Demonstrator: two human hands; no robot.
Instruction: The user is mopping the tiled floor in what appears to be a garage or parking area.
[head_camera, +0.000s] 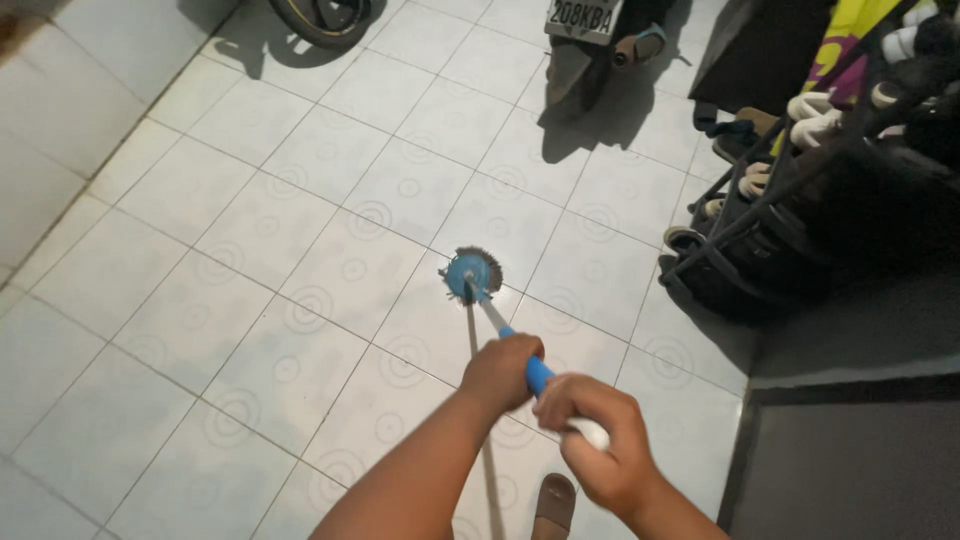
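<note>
At the far left a pale low wall or step (40, 150) met the white square-tiled floor with faint ring patterns (230, 330), and wide open tile lay between it and the middle. There the round blue mop head with grey fringe (470, 273) rested flat on the tiles, its slim metal and blue-sleeved handle (505, 335) slanting back toward the person. The left hand (500, 372) was closed around the blue sleeve lower down the shaft, fingers wrapped tight; just to its right the right hand (598, 440) gripped the white upper end, fingers curled shut. A brown sandal toe (553, 505) showed below, between the arms. Keeping the head pressed flat and pushing in long straight passes along the grout lines would probably serve best, the lower hand steering and the upper one driving. Room looked generous to the left and ahead, up to a dark tyre (320, 20) and the rear of a parked scooter (590, 40) at the top. To the right it tightened quickly: a black metal shoe rack loaded with sandals (790, 200) stood close, and a dark raised ledge (850, 440) edged the tiles
</note>
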